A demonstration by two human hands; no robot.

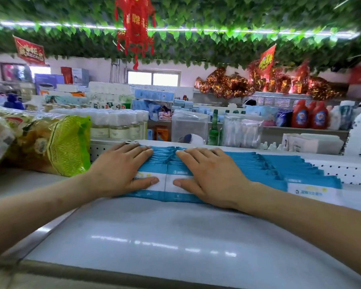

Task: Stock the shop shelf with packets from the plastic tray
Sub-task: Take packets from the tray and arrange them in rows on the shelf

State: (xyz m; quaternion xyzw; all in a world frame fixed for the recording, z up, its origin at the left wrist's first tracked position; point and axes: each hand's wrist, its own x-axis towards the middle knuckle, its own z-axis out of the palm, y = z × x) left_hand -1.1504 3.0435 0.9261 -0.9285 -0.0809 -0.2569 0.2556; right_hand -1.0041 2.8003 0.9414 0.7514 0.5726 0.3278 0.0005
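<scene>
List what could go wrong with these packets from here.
The left hand and right hand only press flat on the blue packets; released, the row may fan forward onto the shelf front. Shoving sideways could knock the neighbouring row on the right or the green bag on the left.

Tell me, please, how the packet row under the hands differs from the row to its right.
The left row is pressed by the left hand and right hand, fingers flat on top; the right row is untouched. The left row sits nearer the green bag; the right row lies farther from it. Both hold blue-and-white packets on the white shelf.
</scene>
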